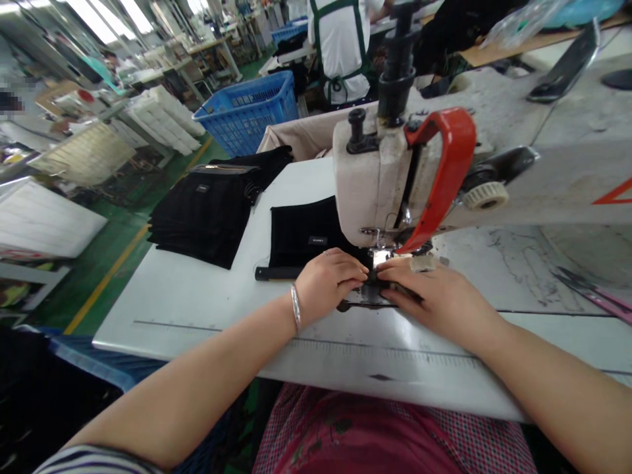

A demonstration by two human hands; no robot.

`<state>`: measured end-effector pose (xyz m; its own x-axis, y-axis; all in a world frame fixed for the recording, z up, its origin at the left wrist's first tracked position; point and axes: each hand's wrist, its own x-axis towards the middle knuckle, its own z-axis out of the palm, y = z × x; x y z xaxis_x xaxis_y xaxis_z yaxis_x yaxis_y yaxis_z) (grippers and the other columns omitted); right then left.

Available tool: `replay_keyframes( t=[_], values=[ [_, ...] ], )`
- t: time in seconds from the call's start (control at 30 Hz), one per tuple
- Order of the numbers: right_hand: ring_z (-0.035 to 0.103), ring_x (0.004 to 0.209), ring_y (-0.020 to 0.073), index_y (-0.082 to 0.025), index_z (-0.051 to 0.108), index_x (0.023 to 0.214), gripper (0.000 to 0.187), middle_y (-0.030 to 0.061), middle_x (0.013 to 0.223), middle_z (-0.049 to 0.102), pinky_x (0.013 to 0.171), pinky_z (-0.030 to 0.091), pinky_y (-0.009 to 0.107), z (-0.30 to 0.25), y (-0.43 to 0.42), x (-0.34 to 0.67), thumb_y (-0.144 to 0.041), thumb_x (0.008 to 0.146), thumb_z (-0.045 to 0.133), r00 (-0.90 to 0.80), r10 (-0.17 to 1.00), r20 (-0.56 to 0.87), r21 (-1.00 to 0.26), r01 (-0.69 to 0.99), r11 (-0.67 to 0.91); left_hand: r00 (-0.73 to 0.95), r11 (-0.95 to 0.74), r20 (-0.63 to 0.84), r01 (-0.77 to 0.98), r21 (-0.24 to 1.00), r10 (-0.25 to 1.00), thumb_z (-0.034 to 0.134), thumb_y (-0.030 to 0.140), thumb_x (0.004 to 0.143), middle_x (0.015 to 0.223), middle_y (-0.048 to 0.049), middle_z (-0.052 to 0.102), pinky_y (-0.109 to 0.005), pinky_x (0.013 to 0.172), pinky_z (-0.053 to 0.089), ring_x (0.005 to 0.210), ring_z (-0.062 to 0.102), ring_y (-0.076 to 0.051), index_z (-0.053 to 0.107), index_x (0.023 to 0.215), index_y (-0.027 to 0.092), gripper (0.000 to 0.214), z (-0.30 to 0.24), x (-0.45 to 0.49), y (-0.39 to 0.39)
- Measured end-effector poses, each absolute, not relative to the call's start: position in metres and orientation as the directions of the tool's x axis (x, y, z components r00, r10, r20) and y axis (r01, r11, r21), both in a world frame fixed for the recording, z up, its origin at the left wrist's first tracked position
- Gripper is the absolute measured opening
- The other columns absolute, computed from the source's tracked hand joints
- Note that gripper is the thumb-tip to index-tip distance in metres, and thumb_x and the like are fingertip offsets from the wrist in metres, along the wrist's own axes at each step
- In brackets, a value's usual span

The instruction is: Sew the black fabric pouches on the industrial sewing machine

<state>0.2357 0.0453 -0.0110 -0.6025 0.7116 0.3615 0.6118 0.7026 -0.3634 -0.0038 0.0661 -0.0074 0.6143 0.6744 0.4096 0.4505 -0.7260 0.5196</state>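
I see the black cloth (pixel 306 240) on the counter (pixel 192 316), its long side running away from me beside the sewing machine (pixel 380 191), nearest my left hand (pixel 328 286), while my right hand (pixel 437 296) lies farther right, both hands' fingers resting on black material, clenched or not I cannot tell.

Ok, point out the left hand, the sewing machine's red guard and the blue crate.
Left hand (pixel 328 283): head view, back of the hand.
Red guard (pixel 451 158): head view, upper curve.
Blue crate (pixel 237 128): head view, side wall.
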Motion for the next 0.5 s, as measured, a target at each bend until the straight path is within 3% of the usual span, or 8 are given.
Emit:
replay_keyframes(
  t=[0.07,0.3,0.5],
  values=[
    [0.061,0.096,0.0245,-0.021,0.064,0.111,0.021,0.0083,0.104,0.068,0.081,0.049,0.040,-0.015,0.044,0.234,-0.025,0.094,0.053,-0.627,0.698,0.345,-0.368,0.594,0.715,0.547,-0.700,0.440,0.516,0.493,0.712,0.063,0.013,0.087,0.098,-0.0025,0.072,-0.036,0.089,0.052,0.094,0.064,-0.016,0.069,0.089,0.018,0.008,-0.010,0.004,0.055],
    [0.063,0.089,0.0236,-0.018,0.066,0.101,0.018,0.0099,0.102,0.068,0.077,0.049,0.039,-0.018,0.043,0.233,-0.022,0.096,0.049,-0.639,0.688,0.345,-0.324,0.607,0.726,0.498,-0.686,0.473,0.556,0.469,0.727,0.067,0.017,0.086,0.094,-0.0009,0.071,-0.034,0.089,0.052,0.093,0.064,-0.016,0.069,0.089,0.019,0.004,-0.017,0.011,0.052],
    [0.061,0.101,0.0259,-0.017,0.066,0.097,0.018,0.0108,0.104,0.067,0.081,0.049,0.039,-0.020,0.046,0.231,-0.022,0.097,0.049,-0.617,0.706,0.347,-0.320,0.630,0.708,0.487,-0.688,0.489,0.558,0.464,0.724,0.071,0.016,0.083,0.092,-0.0002,0.071,-0.033,0.089,0.051,0.091,0.064,-0.016,0.069,0.087,0.018,0.005,-0.017,0.012,0.063]
  ],
)
